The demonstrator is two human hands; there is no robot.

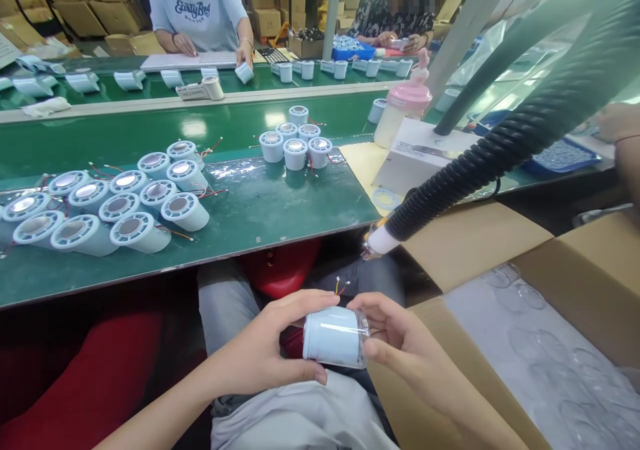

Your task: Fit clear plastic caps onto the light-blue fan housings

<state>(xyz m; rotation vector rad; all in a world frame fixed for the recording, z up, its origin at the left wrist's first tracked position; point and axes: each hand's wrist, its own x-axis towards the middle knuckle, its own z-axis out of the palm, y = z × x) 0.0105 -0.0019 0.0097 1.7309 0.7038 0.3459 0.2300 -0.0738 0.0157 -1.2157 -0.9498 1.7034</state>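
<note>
Over my lap I hold a pale blue cylindrical housing [330, 333] with a clear plastic cap on its right end and thin red and yellow wires [341, 286] sticking up behind it. My left hand [265, 350] wraps the housing's left side, thumb underneath. My right hand [400, 343] grips the clear cap end with fingers and thumb. Just above hangs the white nozzle [381, 242] of a black ribbed hose.
Several more housings lie in a cluster [115, 203] on the green belt [260, 210], with another group [295, 145] farther back. An open cardboard box [540, 343] of clear caps stands at my right. A white machine [425, 157] and a pink-capped bottle [405, 107] sit beyond. Two people work across the line.
</note>
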